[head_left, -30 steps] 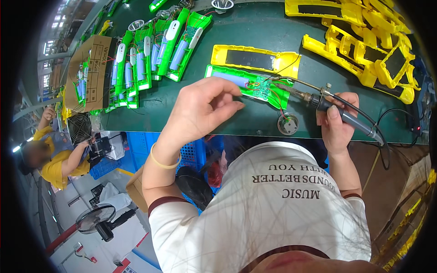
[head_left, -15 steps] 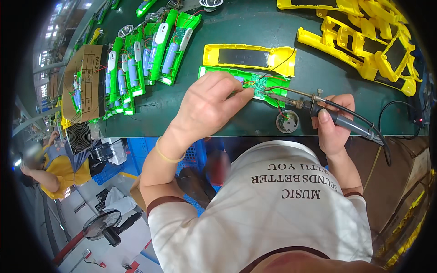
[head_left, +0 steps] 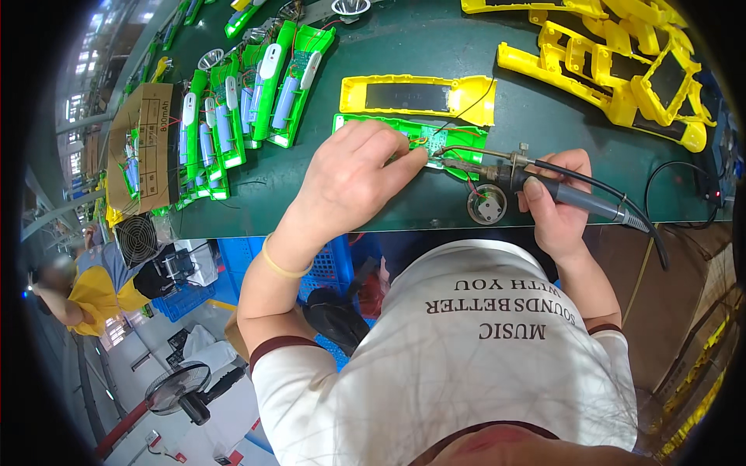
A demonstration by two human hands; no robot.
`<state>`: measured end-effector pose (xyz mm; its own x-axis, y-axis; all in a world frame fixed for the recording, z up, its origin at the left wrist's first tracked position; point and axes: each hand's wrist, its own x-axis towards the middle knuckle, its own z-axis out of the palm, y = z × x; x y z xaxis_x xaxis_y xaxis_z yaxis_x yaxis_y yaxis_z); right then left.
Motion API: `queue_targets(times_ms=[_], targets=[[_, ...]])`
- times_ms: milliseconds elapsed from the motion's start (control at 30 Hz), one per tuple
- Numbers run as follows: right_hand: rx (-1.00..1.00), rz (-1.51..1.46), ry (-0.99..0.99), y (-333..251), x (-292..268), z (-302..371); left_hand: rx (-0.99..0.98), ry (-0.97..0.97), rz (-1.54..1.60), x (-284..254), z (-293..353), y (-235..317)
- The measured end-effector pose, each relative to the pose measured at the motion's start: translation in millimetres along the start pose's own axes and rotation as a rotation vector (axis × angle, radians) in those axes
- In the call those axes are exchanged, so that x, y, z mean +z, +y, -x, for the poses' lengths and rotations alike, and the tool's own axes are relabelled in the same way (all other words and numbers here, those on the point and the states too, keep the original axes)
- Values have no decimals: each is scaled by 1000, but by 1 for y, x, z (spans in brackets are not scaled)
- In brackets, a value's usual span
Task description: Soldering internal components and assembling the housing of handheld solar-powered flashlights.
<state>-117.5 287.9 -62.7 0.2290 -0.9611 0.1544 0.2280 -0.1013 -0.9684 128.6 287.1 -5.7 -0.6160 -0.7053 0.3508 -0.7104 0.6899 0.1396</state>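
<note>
My right hand is wrapped round the grey handle of a soldering iron, which has a thin metal tube and black hose fixed along it. Its tip points left, at a small green circuit board inside an open green plastic housing. My left hand lies over the left part of that housing with thumb and fingertips pinched beside the board; what they hold is hidden. Just below the housing sits a round silver part with red wires. A yellow housing half lies behind the green one.
Several green housings with blue cells stand at the left by a cardboard piece. Yellow housing parts are heaped at the far right. A black cable loops across the right side. Another person is at the far left.
The iron's tip and my right hand have shifted slightly left along the board. My left hand keeps its pinch beside the board. The whole view has shifted a little.
</note>
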Motion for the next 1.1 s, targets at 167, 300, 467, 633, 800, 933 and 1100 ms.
queue_targets(times_ms=[167, 300, 467, 633, 800, 933, 1100], targets=[[-22, -109, 45, -5, -1, 0, 23, 4, -15, -1, 0, 0], [-73, -234, 176, -2, -6, 1, 24, -22, -20, -4, 0, 0], [-180, -233, 300, -7, -20, -5, -349, -37, 244, -13, -17, -5], [-207, -233, 331, -16, -20, -20, -358, 16, 563, 17, -47, 3], [-224, -146, 316, -14, -29, -29, -229, 96, 288, 34, -41, 0], [-115, -145, 312, -19, -22, -32, -269, 278, 338, 39, -30, 0], [-10, -116, 127, -23, -23, -39, -346, 176, 216, 26, -31, -19]])
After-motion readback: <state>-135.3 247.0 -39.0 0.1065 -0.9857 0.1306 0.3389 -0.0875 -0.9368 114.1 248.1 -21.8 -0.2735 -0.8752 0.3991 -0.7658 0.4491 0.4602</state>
